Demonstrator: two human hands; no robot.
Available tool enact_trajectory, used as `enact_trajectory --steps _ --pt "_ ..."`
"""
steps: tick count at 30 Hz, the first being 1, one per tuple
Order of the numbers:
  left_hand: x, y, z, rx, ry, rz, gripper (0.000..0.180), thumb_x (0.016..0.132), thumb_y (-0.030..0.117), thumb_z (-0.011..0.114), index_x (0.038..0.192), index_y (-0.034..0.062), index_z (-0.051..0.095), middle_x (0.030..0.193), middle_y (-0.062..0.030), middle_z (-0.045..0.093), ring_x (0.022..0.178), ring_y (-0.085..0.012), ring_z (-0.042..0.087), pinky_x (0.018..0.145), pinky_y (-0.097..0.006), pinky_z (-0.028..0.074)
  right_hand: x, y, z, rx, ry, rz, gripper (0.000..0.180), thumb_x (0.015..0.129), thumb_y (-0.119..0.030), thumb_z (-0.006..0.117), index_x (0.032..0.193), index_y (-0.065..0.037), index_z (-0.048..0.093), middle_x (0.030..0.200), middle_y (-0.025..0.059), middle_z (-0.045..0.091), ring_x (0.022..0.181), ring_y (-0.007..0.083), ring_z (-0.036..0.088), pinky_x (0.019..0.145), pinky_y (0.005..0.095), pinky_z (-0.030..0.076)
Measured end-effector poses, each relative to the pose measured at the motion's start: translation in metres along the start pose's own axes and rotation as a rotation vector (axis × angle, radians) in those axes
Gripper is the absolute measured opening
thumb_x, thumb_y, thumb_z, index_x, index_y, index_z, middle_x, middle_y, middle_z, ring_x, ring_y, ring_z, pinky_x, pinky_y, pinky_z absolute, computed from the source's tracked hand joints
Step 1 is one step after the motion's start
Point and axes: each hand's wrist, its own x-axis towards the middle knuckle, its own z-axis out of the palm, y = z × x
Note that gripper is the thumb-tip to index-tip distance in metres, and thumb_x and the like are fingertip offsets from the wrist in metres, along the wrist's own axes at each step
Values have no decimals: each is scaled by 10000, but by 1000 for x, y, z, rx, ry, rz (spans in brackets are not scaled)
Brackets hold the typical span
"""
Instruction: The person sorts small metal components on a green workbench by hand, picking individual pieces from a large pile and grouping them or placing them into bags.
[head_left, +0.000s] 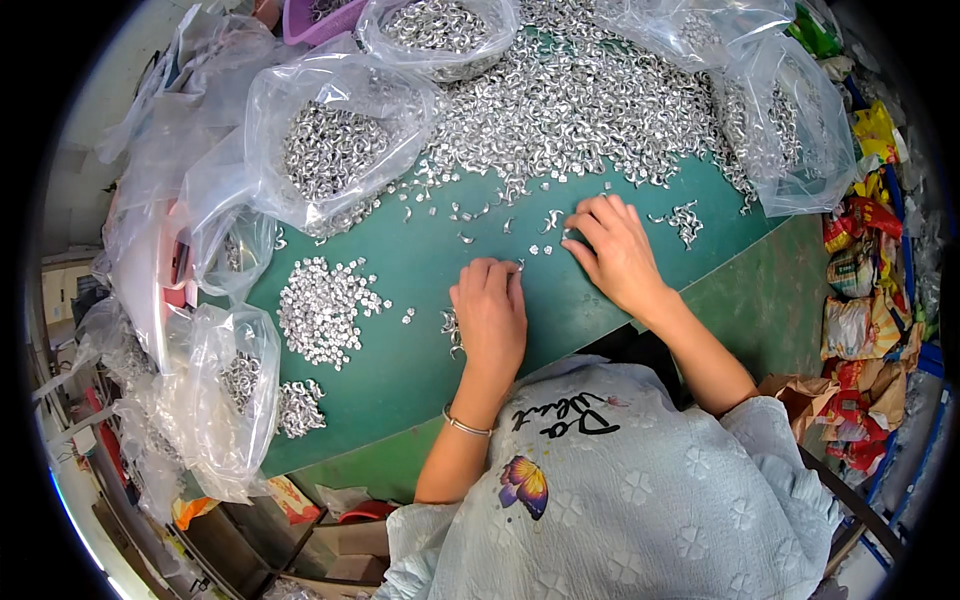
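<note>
- Left hand curled, fingertips pinching small metal pieces on the green surface.
- Right hand pinches a piece beside it.
- Clear bag beyond holds more pieces.

Clear plastic bags ring the table; colourful snack packets lie right.

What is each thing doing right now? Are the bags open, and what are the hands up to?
Left hand: palm down on the green table, fingers on small metal pieces.
Right hand: palm down, fingertips pinching at a small piece.
Big clear bag: open, partly full of metal pieces.
Small sorted pile: loose on the table.
Big heap: spread out, unsorted.
Bracelet: on the left wrist.
</note>
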Motion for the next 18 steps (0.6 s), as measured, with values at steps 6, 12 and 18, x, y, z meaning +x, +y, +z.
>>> enact_trajectory --steps 6,12,18 --pt "-4 0 -2 -18 -2 0 108 815 38 650 918 43 617 913 -80 566 870 -264 541 735 -380 373 -18 -13 -3 171 -134 -65 143 752 -71 696 863 -39 611 878 79 551 879 279 528 753 404 425" --pt "-5 8 -8 -10 -8 -5 167 796 36 682 951 38 620 968 -102 574 918 -285 545 775 -386 397 -1 -8 17 262 63 -141 166 767 -31 690 927 -21 649 991 93 581 910 284 538 789 384 450" --pt "-10 18 -1 -52 -46 156 195 793 30 671 977 32 607 1009 -102 556 932 -296 531 792 -398 395 22 -4 15 1 -28 -167 72 765 -66 660 829 -47 632 971 56 565 916 245 502 742 364 384"
